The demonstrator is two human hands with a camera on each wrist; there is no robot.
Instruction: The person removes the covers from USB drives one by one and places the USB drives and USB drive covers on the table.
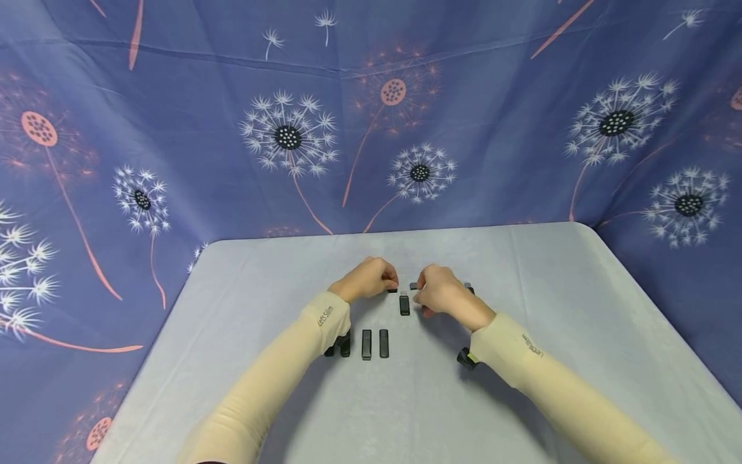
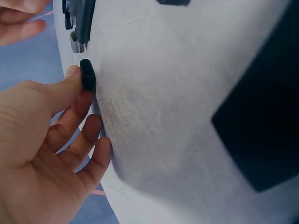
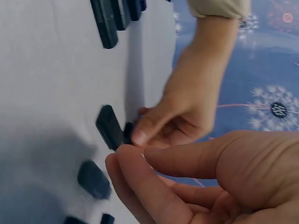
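Note:
In the head view, my left hand (image 1: 371,278) is at the far middle of the table. Its thumb and forefinger pinch a small black cap (image 2: 87,74) against the tabletop. Just to the right lies a black USB stick (image 1: 404,304), its metal plug (image 2: 80,43) pointing away from me. My right hand (image 1: 442,290) hovers right of the stick. In the right wrist view, its fingers (image 3: 140,177) bend loosely near the thumb, with nothing visible held. A dark piece (image 3: 93,179) lies beneath them. Another small dark piece (image 1: 413,285) shows beside that hand.
Two black sticks (image 1: 375,344) lie side by side nearer me, with more dark pieces (image 1: 345,348) partly behind the left sleeve. Past the right hand, another dark piece (image 1: 469,289) is partly hidden. A patterned blue cloth (image 1: 348,129) hangs behind the pale table (image 1: 440,412).

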